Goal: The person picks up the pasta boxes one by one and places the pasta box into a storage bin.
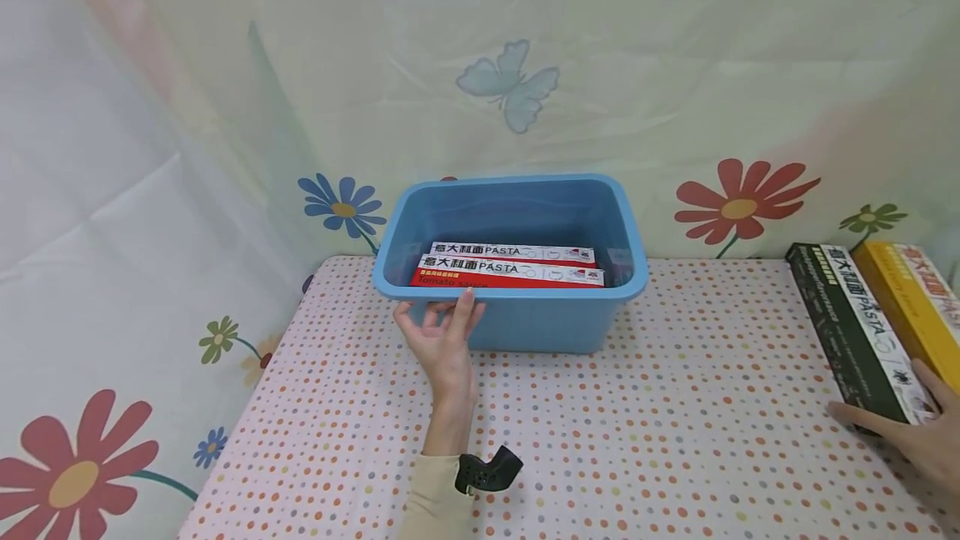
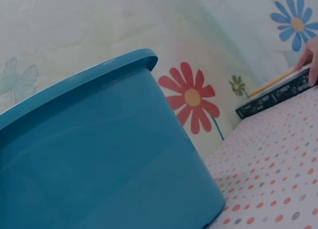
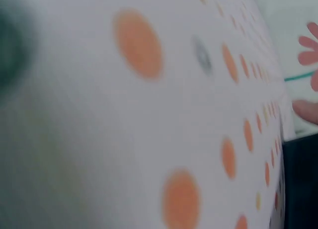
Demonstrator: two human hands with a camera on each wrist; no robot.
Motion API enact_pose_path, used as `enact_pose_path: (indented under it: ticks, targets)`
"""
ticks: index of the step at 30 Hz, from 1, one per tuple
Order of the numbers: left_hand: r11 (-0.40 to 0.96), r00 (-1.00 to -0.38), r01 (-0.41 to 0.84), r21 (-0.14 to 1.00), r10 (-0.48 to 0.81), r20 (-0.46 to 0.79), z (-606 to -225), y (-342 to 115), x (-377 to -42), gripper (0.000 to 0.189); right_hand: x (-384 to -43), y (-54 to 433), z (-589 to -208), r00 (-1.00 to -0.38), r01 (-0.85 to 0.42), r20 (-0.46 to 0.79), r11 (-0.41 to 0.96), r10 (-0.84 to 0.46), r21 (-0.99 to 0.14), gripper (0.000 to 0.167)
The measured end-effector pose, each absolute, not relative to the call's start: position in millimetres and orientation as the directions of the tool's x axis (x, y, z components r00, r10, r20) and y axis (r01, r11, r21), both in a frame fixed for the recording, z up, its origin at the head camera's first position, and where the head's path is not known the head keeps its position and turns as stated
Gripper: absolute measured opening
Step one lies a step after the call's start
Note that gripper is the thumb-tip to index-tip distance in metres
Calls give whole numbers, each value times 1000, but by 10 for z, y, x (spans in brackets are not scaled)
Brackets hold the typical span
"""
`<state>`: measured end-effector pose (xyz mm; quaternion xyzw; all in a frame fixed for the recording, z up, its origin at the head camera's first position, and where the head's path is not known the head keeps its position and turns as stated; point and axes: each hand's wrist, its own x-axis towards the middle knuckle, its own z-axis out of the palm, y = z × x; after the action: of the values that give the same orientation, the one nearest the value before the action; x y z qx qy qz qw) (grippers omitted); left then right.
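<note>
A blue plastic bin (image 1: 536,319) stands on the dotted cloth against the backdrop; its side (image 2: 109,154) fills much of the left wrist view. Inside it lie two red-and-white pasta boxes, the front one (image 1: 517,272) marked tomato sauce and another (image 1: 513,252) behind. My left hand (image 1: 442,340) holds the bin's front rim left of centre, fingers bent up under it. At the far right, my right hand (image 1: 911,427) grips the near end of a black pasta box (image 1: 847,332), thumb on its left side. The right thumb (image 3: 305,110) and a dark box end (image 3: 302,179) show in the right wrist view.
A yellow pasta box (image 1: 911,298) lies right beside the black one. Behind the bin rises a flowered cloth backdrop (image 1: 600,65), which continues down the left side. White cloth with coloured dots (image 1: 675,432) covers the table.
</note>
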<state>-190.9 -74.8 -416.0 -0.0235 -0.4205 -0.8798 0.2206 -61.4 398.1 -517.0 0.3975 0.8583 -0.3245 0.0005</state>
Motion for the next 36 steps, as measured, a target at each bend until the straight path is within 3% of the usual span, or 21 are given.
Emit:
enact_pose_path:
  ticks: [6,8,11,15,21,27,36]
  targets:
    - [-545,-901,408,732,-369,228,-4164,-733,-1913,72,-622,3840,-5135,-639,674,-241,380,731,-634,106]
    - [-543,-903,405,735,-364,228,-4157,-726,-1912,73,-625,3804,-5108,-616,679,-241,350,750,-646,101]
    - [-549,-907,397,736,-360,221,-4151,-716,-1909,75,-628,3761,-5053,-599,666,-242,307,763,-680,98]
    - [-562,-905,396,726,-371,206,-4151,-707,-1897,78,-643,3686,-4959,-630,607,-252,262,735,-751,96]
    - [-548,-880,433,715,-430,203,-4140,-681,-1889,81,-655,3500,-4728,-755,511,-233,326,613,-795,97]
    - [-533,-847,483,695,-486,216,-4128,-664,-1876,81,-674,3268,-4369,-892,283,10,577,451,-766,99]
    - [-521,-844,511,683,-453,286,-4126,-676,-1859,84,-958,3015,-3704,-941,-114,304,704,150,-701,102]
